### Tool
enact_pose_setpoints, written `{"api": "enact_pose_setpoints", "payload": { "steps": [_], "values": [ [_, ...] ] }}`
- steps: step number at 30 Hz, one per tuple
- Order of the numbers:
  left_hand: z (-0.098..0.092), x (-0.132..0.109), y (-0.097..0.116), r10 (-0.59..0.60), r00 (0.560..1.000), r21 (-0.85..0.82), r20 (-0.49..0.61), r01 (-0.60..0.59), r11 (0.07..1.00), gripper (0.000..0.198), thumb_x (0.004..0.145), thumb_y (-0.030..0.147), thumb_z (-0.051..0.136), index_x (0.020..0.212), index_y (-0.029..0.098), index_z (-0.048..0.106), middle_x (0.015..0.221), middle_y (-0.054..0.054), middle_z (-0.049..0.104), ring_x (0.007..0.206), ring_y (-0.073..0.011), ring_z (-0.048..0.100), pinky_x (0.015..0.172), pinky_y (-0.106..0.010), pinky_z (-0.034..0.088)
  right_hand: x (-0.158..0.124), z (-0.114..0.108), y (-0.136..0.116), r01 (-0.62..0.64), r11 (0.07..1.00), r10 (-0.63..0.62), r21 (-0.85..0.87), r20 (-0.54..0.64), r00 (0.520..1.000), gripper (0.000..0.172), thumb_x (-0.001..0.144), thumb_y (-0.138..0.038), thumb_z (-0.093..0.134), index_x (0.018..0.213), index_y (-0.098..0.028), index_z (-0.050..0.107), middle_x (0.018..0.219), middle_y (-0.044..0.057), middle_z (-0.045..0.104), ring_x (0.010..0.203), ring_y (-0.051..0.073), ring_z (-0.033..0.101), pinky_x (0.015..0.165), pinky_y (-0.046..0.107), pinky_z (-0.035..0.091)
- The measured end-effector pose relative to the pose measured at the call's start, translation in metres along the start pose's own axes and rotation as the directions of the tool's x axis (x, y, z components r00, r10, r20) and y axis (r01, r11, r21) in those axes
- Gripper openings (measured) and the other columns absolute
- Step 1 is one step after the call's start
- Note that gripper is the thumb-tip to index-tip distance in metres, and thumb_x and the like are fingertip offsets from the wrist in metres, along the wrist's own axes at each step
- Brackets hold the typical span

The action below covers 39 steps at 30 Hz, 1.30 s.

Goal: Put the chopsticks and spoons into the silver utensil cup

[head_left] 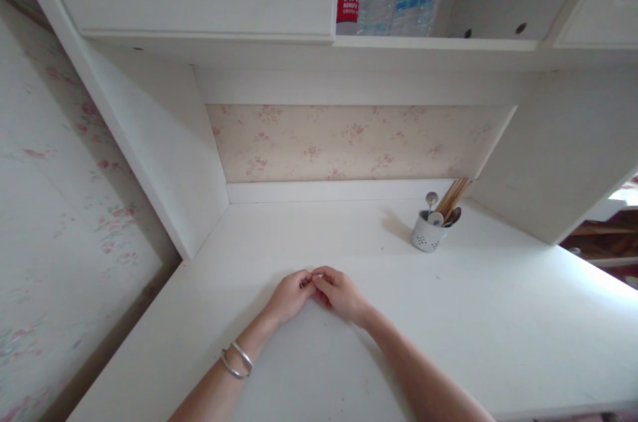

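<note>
The left hand (pixel 289 297) and right hand (pixel 343 294), loosely closed, meet over the bench (pixel 289 229), while a perforated cup (pixel 427 236), far right, keeps chopsticks (pixel 454 197) gathered.

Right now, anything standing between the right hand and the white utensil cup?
Nothing visible. The right hand rests against the left hand; the cup stands farther back, to the right, with only tabletop between.
</note>
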State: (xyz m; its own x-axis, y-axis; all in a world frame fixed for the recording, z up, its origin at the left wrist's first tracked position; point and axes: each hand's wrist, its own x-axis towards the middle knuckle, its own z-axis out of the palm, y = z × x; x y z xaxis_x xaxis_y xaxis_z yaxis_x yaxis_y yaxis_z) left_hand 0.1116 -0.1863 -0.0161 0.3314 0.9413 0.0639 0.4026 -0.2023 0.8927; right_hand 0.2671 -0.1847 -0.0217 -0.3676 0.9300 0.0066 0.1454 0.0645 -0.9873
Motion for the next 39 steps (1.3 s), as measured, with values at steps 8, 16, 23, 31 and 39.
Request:
{"api": "enact_pose_setpoints", "payload": {
  "steps": [8, 16, 23, 31, 39],
  "values": [
    [0.0002, 0.0004, -0.0022, 0.0, 1.0, 0.001, 0.009, 0.0, 1.0, 0.024, 0.084, 0.034, 0.045, 0.08, 0.018, 0.062, 0.078, -0.003, 0.067, 0.076, -0.017, 0.06, 0.071, -0.025, 0.042, 0.0005, -0.0005, 0.0033, 0.003, 1.0, -0.003, -0.016, 0.005, 1.0, 0.025, 0.087, -0.039, 0.047, 0.091, -0.019, 0.062, 0.055, -0.004, 0.05, 0.044, 0.008, 0.042, 0.041, 0.019, 0.03],
    [0.0005, 0.0006, -0.0026, 0.009, 1.0, 0.0, 0.006, -0.009, 1.0, 0.024, 0.084, 0.034, 0.045, 0.079, 0.017, 0.062, 0.077, -0.004, 0.067, 0.075, -0.0175, 0.06, 0.071, -0.026, 0.042, -0.0006, -0.0011, 0.0012, 0.006, 1.0, -0.006, -0.029, 0.004, 1.0, 0.028, 0.087, -0.042, 0.047, 0.092, -0.019, 0.062, 0.056, -0.004, 0.051, 0.045, 0.009, 0.043, 0.042, 0.02, 0.031],
    [-0.0007, -0.0011, 0.0018, -0.007, 1.0, 0.01, 0.007, 0.007, 1.0, 0.026, 0.084, 0.036, 0.045, 0.081, 0.017, 0.063, 0.079, -0.004, 0.068, 0.077, -0.018, 0.06, 0.072, -0.026, 0.042, -0.0031, 0.0, -0.0045, -0.01, 1.0, 0.01, -0.009, -0.001, 1.0, 0.028, 0.087, -0.042, 0.047, 0.092, -0.019, 0.062, 0.054, -0.004, 0.05, 0.045, 0.009, 0.042, 0.041, 0.02, 0.03],
    [-0.0002, 0.0005, -0.0002, -0.005, 1.0, 0.012, 0.012, 0.005, 1.0, 0.024, 0.083, 0.034, 0.046, 0.08, 0.017, 0.063, 0.078, -0.004, 0.067, 0.076, -0.0178, 0.06, 0.071, -0.026, 0.042, -0.0022, -0.0001, -0.0036, -0.001, 1.0, 0.001, -0.013, -0.003, 1.0, 0.026, 0.087, -0.042, 0.048, 0.091, -0.019, 0.062, 0.055, -0.004, 0.049, 0.045, 0.008, 0.041, 0.042, 0.019, 0.03],
    [-0.0008, 0.0003, -0.0003, -0.004, 1.0, 0.022, 0.013, 0.003, 1.0, 0.025, 0.083, 0.034, 0.045, 0.082, 0.017, 0.063, 0.079, -0.004, 0.068, 0.077, -0.0179, 0.06, 0.072, -0.026, 0.042, -0.0014, -0.0012, -0.001, 0.013, 0.999, -0.013, -0.031, -0.005, 1.0, 0.028, 0.087, -0.043, 0.047, 0.091, -0.019, 0.062, 0.055, -0.004, 0.05, 0.044, 0.008, 0.041, 0.042, 0.02, 0.03]
  ]
}}
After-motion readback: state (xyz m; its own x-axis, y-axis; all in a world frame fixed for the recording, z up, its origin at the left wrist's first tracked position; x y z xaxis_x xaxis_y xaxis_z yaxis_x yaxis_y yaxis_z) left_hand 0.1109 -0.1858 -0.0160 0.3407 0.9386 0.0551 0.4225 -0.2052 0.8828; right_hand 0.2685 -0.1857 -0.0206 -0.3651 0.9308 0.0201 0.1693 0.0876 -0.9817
